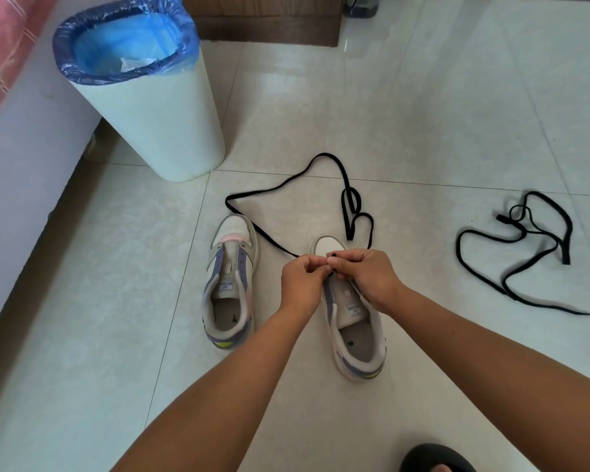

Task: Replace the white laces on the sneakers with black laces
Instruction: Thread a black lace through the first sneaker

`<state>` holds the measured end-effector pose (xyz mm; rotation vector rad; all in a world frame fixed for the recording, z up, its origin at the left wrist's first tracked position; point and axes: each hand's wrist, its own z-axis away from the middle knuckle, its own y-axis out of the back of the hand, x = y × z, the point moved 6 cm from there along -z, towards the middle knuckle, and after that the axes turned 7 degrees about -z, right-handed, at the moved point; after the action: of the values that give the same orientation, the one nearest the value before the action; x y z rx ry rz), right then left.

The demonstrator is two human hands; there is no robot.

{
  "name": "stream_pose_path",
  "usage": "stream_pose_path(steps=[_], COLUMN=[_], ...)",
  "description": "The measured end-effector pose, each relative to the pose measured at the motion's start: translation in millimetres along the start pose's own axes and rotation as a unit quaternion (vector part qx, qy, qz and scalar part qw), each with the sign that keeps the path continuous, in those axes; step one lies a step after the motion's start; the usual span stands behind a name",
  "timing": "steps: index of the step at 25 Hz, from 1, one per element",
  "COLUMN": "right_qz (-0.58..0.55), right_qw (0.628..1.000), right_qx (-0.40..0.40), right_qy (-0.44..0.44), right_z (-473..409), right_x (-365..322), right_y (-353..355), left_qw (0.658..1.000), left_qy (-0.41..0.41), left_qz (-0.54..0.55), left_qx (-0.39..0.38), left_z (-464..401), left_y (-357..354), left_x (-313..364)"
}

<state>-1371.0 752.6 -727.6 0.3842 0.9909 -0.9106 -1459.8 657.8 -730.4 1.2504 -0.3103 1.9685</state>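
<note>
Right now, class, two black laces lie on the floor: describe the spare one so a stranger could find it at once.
Start at the white bin with the blue liner, then cross the tiled floor to the far right, past both sneakers. The spare black lace lies there in a loose tangle, alone; the other lace runs to the hands.

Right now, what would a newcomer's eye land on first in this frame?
Both hands, the left hand and right hand, pinch a black lace at the right sneaker mid-floor. A lace-less left sneaker sits beside it. Far right lies a second black lace; upper left, a blue-lined bin.
</note>
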Motion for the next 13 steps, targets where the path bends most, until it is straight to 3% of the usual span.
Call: stream_pose_path(steps=[4, 6, 9, 12, 13], right_qz=[0.013, 0.01, 0.068, 0.166, 0.194], right_qw=[1.0, 0.999, 0.996, 0.98, 0.973], right_qx=[0.002, 0.01, 0.027, 0.022, 0.023], right_qy=[0.024, 0.033, 0.06, 0.109, 0.123], right_z=[3, 3, 6, 16, 20], right_x=[-2, -3, -8, -14, -15], right_y=[-2, -3, -3, -9, -10], left_qw=[1.0, 0.989, 0.909, 0.807, 0.793], left_qy=[-0.008, -0.045, -0.174, -0.239, -0.234], left_qz=[-0.018, -0.138, -0.366, -0.54, -0.563], left_qx=[0.002, 0.024, 0.099, 0.035, 0.016], left_z=[2, 13, 68, 101, 98], left_y=[2, -1, -24, -63, -68], left_x=[5, 5, 3, -19, -24])
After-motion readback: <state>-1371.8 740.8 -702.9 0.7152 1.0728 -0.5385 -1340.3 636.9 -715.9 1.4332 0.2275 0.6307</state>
